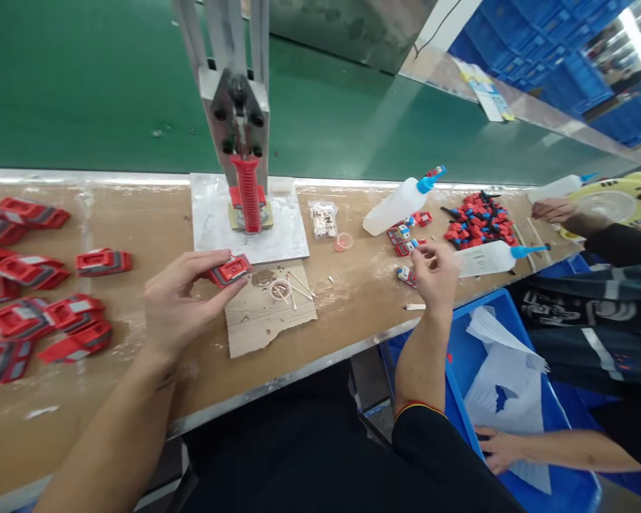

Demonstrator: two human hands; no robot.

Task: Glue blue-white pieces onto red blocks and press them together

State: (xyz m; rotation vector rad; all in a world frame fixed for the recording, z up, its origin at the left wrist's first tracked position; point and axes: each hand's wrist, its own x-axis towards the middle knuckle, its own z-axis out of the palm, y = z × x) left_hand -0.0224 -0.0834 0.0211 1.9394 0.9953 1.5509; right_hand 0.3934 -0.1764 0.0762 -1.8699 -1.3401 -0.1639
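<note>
Between thumb and fingers, my left hand [184,296] holds a red plastic car body [231,271], just in front of the press's white base plate [208,239]. My right hand [436,274] is at the right, its thumb and fingertips pinched together near small white, red and blue pieces [407,246]; anything between the fingertips is too small to make out. More red car bodies [103,261] lie at the left. A piece of cardboard [270,328] with cotton swabs [293,298] and a small clear ring-shaped dish [280,289] sits between my hands.
A press with a red handle [248,196] stands behind my left hand. White bottles [395,206] and a pile of red and black parts [481,221] are at the right. Below them is a blue bin [459,399], with another person's hand [499,447] in it.
</note>
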